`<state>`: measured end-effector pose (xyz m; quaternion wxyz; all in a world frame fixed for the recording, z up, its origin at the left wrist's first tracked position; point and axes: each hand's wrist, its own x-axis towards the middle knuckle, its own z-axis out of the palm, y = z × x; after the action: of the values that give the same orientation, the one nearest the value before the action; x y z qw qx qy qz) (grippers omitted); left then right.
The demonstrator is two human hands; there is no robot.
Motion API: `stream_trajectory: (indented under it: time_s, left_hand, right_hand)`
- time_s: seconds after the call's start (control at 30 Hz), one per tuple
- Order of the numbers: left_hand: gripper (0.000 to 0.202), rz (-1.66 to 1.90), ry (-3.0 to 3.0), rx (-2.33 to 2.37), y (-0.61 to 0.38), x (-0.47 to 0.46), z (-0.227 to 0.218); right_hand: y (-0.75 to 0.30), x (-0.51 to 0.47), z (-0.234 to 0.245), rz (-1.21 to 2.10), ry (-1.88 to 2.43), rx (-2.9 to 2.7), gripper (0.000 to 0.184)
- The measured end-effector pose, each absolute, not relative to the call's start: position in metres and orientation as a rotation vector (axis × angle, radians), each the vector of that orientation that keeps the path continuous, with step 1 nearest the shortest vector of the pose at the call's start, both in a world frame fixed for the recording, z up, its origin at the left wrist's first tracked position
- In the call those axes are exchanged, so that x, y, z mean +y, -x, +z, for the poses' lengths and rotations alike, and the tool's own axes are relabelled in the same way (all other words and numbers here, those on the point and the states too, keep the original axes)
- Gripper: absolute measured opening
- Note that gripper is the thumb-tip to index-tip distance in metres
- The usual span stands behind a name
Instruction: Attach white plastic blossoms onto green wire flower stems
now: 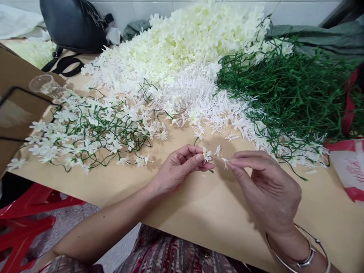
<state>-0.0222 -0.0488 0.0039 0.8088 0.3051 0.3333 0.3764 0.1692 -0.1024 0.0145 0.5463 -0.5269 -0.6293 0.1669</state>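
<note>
My left hand [186,165] pinches a white artificial flower [206,154] on a green stem, between thumb and fingers. Just to the right, my right hand [264,185] holds a small white stamen piece [225,163] between thumb and forefinger, apart from the flower. Another loose stamen piece [218,150] lies on the table between the hands. Beyond them spreads a heap of white stamens [199,89]. Left of my hands is a tangle of white flowers on green stems [105,129]. Bare green stems [287,87] are piled at the right.
Cream flower heads [193,38] form a tall mound at the back. A black bag [75,24] stands back left, near a clear plastic cup [47,85] and a cardboard box [17,98]. Red stools [25,220] are below the table edge. A red-and-white packet [349,167] lies at right.
</note>
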Motion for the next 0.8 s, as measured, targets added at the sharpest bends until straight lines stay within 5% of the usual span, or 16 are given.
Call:
stream_trajectory:
  time_s: [0.8]
  left_hand:
    - [0.017,0.984,-1.668,0.758,0.021,-0.064,0.007]
  right_hand:
    - [-0.162,-0.104,0.017,0.842,1.261,-1.331,0.029]
